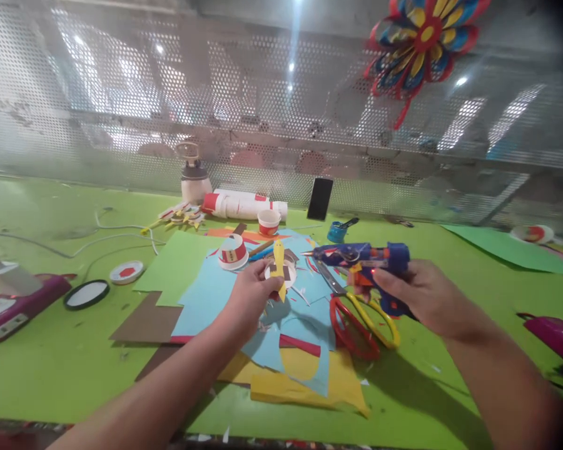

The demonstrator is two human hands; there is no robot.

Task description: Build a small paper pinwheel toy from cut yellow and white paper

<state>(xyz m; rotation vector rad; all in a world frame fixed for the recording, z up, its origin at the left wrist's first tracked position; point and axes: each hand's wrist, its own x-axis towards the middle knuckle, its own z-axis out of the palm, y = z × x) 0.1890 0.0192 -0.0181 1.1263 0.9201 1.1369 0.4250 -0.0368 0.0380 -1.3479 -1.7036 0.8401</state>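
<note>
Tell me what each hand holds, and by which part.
Left hand pinches the yellow paper piece near its lower end. Right hand grips the blue glue gun by its handle.

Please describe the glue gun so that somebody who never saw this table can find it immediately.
Start at the green table and go to the pile of blue and yellow paper sheets in its middle. Just right of the pile, above the red and yellow scissors, the right hand holds the glue gun. It is the only dark blue, pistol-shaped tool, its nozzle pointing left.
</note>
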